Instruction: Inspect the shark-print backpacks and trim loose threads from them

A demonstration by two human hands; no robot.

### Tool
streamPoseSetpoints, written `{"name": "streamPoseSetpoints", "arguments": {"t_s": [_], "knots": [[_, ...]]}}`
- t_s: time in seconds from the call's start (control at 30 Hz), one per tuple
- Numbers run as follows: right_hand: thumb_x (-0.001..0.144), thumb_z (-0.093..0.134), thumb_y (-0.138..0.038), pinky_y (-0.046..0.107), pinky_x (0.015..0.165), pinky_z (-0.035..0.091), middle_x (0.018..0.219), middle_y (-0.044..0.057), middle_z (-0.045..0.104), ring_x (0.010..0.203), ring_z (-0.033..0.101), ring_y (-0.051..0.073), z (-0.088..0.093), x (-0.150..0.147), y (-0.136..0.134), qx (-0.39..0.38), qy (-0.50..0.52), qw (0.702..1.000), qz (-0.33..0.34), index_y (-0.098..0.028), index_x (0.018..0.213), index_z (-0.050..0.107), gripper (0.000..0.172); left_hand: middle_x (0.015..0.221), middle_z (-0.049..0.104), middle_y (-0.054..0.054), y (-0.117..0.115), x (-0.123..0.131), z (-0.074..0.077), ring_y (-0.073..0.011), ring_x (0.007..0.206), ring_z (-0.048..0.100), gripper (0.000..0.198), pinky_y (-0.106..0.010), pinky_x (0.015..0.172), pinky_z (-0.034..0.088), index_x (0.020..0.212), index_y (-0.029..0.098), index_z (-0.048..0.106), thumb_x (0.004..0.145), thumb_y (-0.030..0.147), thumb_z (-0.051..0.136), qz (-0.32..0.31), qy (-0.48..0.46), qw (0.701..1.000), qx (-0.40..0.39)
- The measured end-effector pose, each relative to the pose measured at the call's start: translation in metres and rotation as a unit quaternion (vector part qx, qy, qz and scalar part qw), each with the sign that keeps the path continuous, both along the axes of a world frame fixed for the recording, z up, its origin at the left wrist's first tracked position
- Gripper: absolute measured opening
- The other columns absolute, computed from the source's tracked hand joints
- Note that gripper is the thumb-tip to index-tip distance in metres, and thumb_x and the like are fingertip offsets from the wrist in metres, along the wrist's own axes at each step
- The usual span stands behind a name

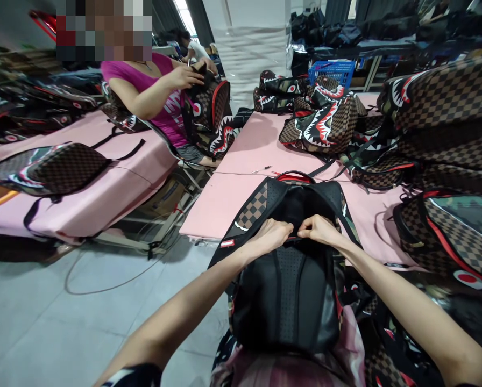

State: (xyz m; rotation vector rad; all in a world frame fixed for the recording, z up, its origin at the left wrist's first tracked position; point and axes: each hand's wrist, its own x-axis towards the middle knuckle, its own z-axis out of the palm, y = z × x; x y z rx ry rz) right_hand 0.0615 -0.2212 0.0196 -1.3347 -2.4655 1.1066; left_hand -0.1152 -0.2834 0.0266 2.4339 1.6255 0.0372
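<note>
The black-backed backpack (261, 301) lies straight ahead of me, its long axis running away from my body: bottom by my lap, top handle (293, 174) over the near edge of the pink bench (212, 204). Neither hand is nearer; my left hand (271, 236) and right hand (319, 230) both pinch the black edge of its upper part, fingertips facing, a small gap between. Behind them is a dark hollow; I cannot tell what is inside. Beyond the handle lies a pen-like thing (262, 169). Toward the bench's right edge sits a checkered backpack (459, 226); near the far edge, shark-faced bags (325, 126). Past that edge stands a blue basket (332, 74), its contents unclear to me.
</note>
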Motion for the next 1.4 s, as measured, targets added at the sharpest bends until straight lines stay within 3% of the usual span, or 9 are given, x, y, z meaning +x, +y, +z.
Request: {"name": "streamPoseSetpoints", "arguments": {"t_s": [0.2, 0.33, 0.5, 0.8, 1.0, 1.4], "knots": [[0.071, 0.057, -0.036, 0.021, 0.057, 0.034, 0.065, -0.004, 0.064, 0.061, 0.056, 0.011, -0.014, 0.003, -0.003, -0.019, 0.012, 0.999, -0.025, -0.022, 0.076, 0.069, 0.019, 0.079, 0.066, -0.002, 0.001, -0.001, 0.0, -0.0142, 0.065, 0.056, 0.018, -0.024, 0.055, 0.028, 0.079, 0.019, 0.058, 0.084, 0.019, 0.041, -0.002, -0.017, 1.0, 0.002], [0.071, 0.056, -0.038, 0.023, 0.054, 0.032, 0.061, -0.003, 0.062, 0.06, 0.056, 0.013, -0.009, 0.001, -0.008, 0.002, -0.006, 0.998, -0.056, -0.022, 0.077, 0.069, 0.021, 0.078, 0.066, -0.003, -0.001, -0.002, -0.006, -0.0145, 0.065, 0.057, 0.02, -0.024, 0.055, 0.028, 0.081, 0.018, 0.059, 0.084, 0.019, 0.039, 0.018, -0.015, 1.0, 0.01], [0.069, 0.057, -0.039, 0.023, 0.052, 0.031, 0.057, -0.003, 0.061, 0.061, 0.058, 0.013, 0.0, -0.003, -0.007, 0.024, -0.063, 0.997, -0.039, -0.024, 0.071, 0.07, 0.019, 0.077, 0.065, -0.003, -0.005, -0.001, -0.009, -0.0146, 0.065, 0.056, 0.022, -0.025, 0.055, 0.028, 0.081, 0.017, 0.059, 0.085, 0.017, 0.038, 0.025, -0.016, 0.999, 0.025], [0.068, 0.059, -0.039, 0.023, 0.055, 0.034, 0.064, -0.001, 0.065, 0.069, 0.061, 0.016, -0.005, -0.014, -0.004, 0.019, -0.085, 0.995, -0.039, -0.024, 0.067, 0.07, 0.018, 0.076, 0.064, -0.004, -0.008, 0.001, -0.008, -0.0145, 0.064, 0.055, 0.022, -0.025, 0.055, 0.029, 0.081, 0.017, 0.06, 0.084, 0.017, 0.038, 0.034, -0.024, 0.999, 0.013], [0.072, 0.055, -0.038, 0.022, 0.051, 0.032, 0.061, -0.002, 0.063, 0.064, 0.059, 0.014, -0.001, -0.004, -0.001, 0.015, -0.076, 0.996, -0.054, -0.023, 0.071, 0.069, 0.021, 0.078, 0.063, -0.005, -0.01, 0.0, -0.012, -0.0151, 0.07, 0.057, 0.024, -0.024, 0.062, 0.036, 0.083, 0.017, 0.06, 0.087, 0.022, 0.037, 0.067, -0.059, 0.996, -0.007], [0.07, 0.059, -0.036, 0.022, 0.055, 0.034, 0.065, -0.002, 0.065, 0.064, 0.058, 0.013, 0.002, 0.001, 0.004, -0.011, -0.034, 0.999, 0.01, -0.021, 0.07, 0.07, 0.019, 0.076, 0.06, -0.003, -0.012, -0.001, -0.012, -0.0133, 0.069, 0.055, 0.022, -0.022, 0.061, 0.036, 0.084, 0.018, 0.059, 0.085, 0.017, 0.037, 0.07, -0.072, 0.995, 0.017]]}}
